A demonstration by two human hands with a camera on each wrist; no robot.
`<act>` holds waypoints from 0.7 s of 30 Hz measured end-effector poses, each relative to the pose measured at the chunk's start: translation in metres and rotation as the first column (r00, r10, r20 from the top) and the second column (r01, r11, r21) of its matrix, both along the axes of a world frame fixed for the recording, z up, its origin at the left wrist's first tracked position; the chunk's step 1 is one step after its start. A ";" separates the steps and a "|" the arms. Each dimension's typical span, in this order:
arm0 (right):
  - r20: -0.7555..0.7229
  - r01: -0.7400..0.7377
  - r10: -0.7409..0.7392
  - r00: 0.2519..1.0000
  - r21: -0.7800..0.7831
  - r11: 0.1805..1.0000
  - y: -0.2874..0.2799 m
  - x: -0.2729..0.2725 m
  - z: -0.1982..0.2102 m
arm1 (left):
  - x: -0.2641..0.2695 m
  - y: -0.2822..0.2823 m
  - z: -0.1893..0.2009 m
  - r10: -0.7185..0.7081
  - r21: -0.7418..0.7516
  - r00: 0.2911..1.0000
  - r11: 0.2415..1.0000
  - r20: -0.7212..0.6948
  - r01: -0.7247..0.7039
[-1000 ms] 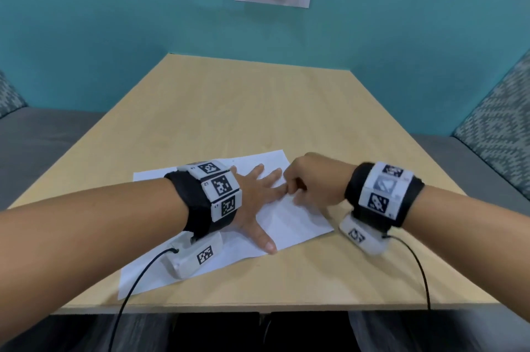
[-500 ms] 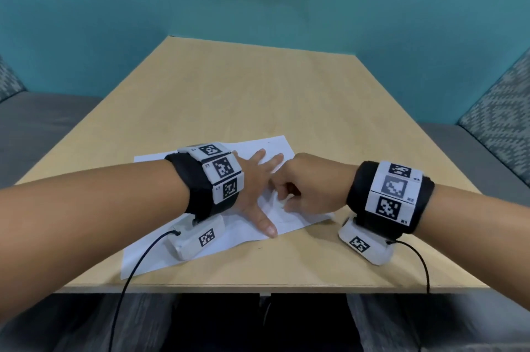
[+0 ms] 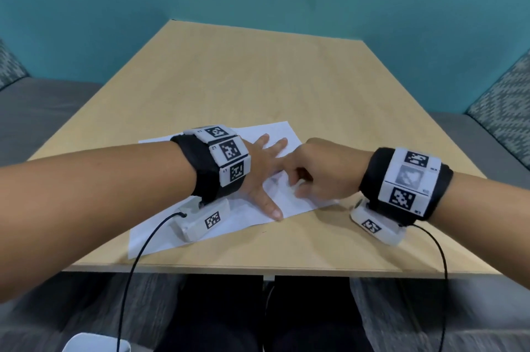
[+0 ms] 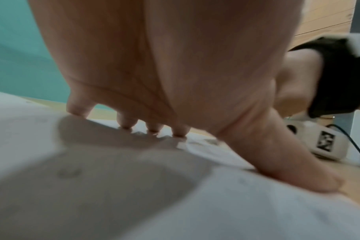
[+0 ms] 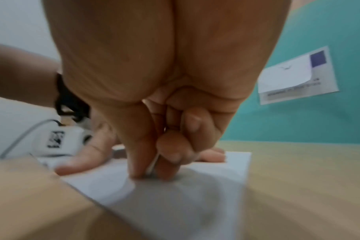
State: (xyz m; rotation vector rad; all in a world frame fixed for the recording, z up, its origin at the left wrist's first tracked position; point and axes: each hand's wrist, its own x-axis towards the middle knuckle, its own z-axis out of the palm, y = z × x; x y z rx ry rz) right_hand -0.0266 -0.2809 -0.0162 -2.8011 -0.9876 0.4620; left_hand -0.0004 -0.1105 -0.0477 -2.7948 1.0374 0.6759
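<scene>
Starting with the left hand [image 3: 258, 170]: it lies flat on the sheet of paper [image 3: 298, 203], fingers straight and spread and thumb angled toward the sheet's near edge. It holds nothing and simply pins the page. The sheet sits skewed on the wooden table [image 3: 258, 79], close to the table's near edge.

Over on the right half of the sheet is the right hand [image 3: 324, 173], fingers curled in tight. Thumb and forefinger pinch a thin pale writing stick [image 5: 153, 164]; pen or pencil, it's too blurred to call. Its tip is down on the paper, near the gap between the left thumb and forefinger.

It looks like an outline going round that spread hand. To do it well, I'd say the left palm should press firmly so the sheet can't creep, with the fingers wide. The tip should ride upright against the skin and go slowly into the gaps between fingers, with a light touch so the paper doesn't pucker.
</scene>
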 end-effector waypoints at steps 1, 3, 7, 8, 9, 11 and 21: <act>-0.024 -0.035 0.036 0.999 0.014 0.999 0.004 -0.007 -0.003 | 0.002 0.001 -0.001 0.007 0.011 1.000 1.000 -0.006 -0.007; -0.084 -0.082 0.084 0.993 0.028 0.996 0.009 -0.020 -0.007 | 0.005 0.002 -0.004 0.011 0.041 1.000 0.999 -0.011 -0.011; 0.015 -0.005 0.005 1.000 -0.004 1.000 -0.002 0.003 0.000 | 0.005 0.001 -0.004 0.000 0.018 1.000 1.000 0.000 0.000; 0.021 0.008 -0.008 1.000 -0.003 1.000 -0.004 0.005 0.001 | 0.004 0.001 -0.005 0.002 0.016 1.000 1.000 -0.004 -0.002; 0.005 0.007 -0.007 1.000 -0.003 1.000 -0.004 0.002 0.000 | 0.005 0.002 -0.005 0.005 0.021 1.000 1.000 -0.003 -0.005; -0.062 -0.036 0.036 0.997 -0.004 0.999 0.002 -0.009 -0.002 | 0.007 0.003 -0.007 0.005 0.038 1.000 0.999 -0.003 -0.005; 0.066 0.125 -0.124 0.990 -0.019 0.992 -0.022 0.029 -0.005 | 0.008 -0.002 0.000 0.012 0.103 1.000 0.995 0.014 -0.014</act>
